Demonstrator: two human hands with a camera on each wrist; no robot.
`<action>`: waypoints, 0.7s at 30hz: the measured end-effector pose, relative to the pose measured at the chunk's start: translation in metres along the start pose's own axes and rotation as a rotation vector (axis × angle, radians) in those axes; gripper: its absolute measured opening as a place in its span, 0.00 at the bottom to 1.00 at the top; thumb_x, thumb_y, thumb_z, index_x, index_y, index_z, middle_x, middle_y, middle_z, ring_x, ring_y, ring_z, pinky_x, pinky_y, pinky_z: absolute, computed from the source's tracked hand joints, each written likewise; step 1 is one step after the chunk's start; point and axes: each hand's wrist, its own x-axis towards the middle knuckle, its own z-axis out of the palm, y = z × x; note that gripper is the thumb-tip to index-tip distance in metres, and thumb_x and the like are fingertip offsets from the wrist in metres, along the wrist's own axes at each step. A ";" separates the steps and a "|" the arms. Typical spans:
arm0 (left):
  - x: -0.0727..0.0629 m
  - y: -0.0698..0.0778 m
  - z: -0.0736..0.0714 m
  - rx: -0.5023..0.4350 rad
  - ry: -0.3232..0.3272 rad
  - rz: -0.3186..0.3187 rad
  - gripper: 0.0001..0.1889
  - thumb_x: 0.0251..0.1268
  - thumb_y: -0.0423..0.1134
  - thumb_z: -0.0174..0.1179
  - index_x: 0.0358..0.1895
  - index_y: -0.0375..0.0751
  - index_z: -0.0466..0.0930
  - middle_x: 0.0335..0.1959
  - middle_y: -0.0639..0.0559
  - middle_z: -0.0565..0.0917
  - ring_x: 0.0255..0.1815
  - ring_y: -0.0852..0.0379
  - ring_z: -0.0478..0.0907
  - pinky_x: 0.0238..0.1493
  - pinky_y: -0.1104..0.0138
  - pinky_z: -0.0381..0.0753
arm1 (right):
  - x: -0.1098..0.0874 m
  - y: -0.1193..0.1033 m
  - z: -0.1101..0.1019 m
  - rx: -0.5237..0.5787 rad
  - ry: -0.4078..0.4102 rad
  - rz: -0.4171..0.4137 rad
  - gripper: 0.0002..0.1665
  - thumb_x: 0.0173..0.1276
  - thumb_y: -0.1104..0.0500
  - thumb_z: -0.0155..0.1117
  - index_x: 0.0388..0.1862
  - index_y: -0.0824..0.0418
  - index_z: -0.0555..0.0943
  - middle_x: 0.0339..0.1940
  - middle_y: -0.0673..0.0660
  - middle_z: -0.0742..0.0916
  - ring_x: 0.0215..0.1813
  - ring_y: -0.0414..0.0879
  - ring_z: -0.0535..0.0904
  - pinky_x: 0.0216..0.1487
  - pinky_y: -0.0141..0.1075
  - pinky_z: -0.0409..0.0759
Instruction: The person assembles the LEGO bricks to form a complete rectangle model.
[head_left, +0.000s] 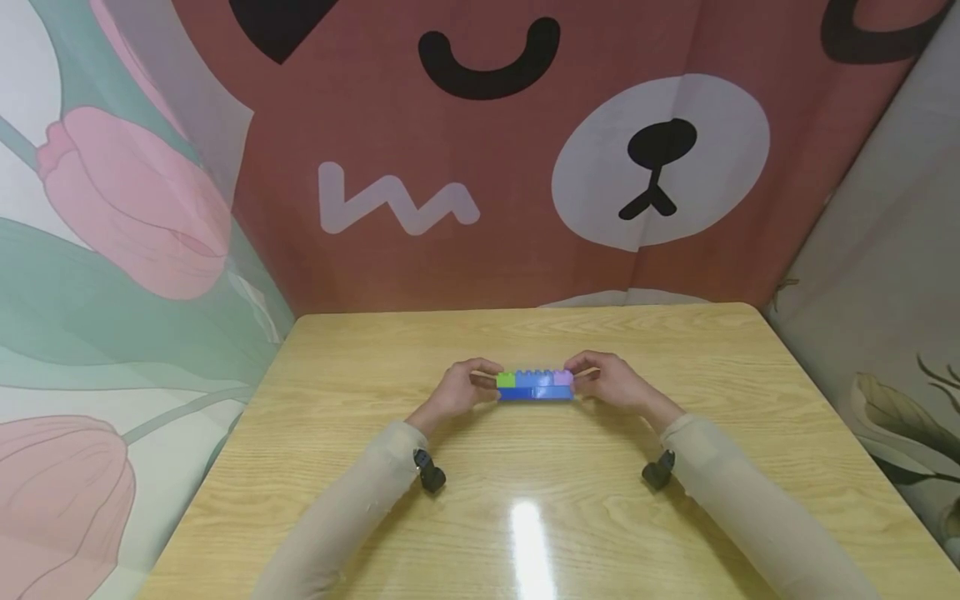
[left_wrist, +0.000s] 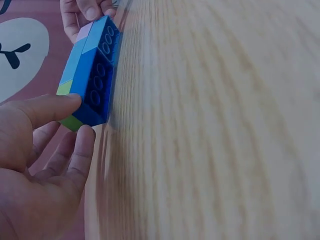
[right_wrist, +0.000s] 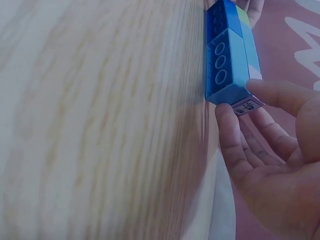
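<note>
A bar of toy building bricks is held level between both hands, close over the table. Its lower layer has a dark blue brick at left and a lighter blue brick at right, their hollow undersides showing in the wrist views. On top sit a green brick, a blue studded brick and a light purple brick. My left hand pinches the green end, thumb against the dark blue brick's side. The purple end is pinched by my right hand, which faces the left.
The wooden table reaches back to a red-brown cloth with a bear's face on it. Floral cloths hang along the sides. Small black devices are strapped at both sleeve cuffs, low over the table.
</note>
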 end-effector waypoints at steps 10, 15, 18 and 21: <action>-0.001 -0.002 -0.002 -0.012 -0.009 0.028 0.24 0.64 0.36 0.68 0.64 0.46 0.78 0.60 0.45 0.83 0.59 0.47 0.82 0.51 0.60 0.86 | 0.005 0.005 -0.003 0.001 -0.033 0.014 0.28 0.65 0.65 0.70 0.63 0.64 0.77 0.60 0.68 0.81 0.56 0.58 0.84 0.48 0.38 0.84; -0.002 -0.003 -0.002 -0.034 -0.010 0.012 0.24 0.65 0.36 0.67 0.64 0.47 0.78 0.60 0.45 0.83 0.60 0.48 0.82 0.54 0.60 0.85 | 0.006 0.007 -0.003 0.021 -0.042 0.017 0.29 0.64 0.65 0.70 0.64 0.64 0.76 0.60 0.68 0.81 0.56 0.57 0.84 0.49 0.38 0.84; -0.002 -0.003 -0.002 -0.038 -0.018 0.004 0.24 0.65 0.36 0.67 0.65 0.47 0.77 0.61 0.45 0.82 0.61 0.48 0.82 0.57 0.59 0.84 | 0.007 0.008 -0.003 0.025 -0.046 0.030 0.29 0.65 0.65 0.69 0.65 0.64 0.75 0.61 0.68 0.81 0.57 0.57 0.84 0.49 0.38 0.84; -0.002 -0.004 -0.003 -0.037 -0.021 0.002 0.25 0.65 0.36 0.67 0.66 0.46 0.77 0.61 0.45 0.82 0.61 0.48 0.81 0.58 0.57 0.83 | 0.008 0.008 -0.003 0.017 -0.048 0.048 0.28 0.67 0.63 0.67 0.66 0.63 0.75 0.62 0.68 0.81 0.59 0.57 0.83 0.49 0.38 0.85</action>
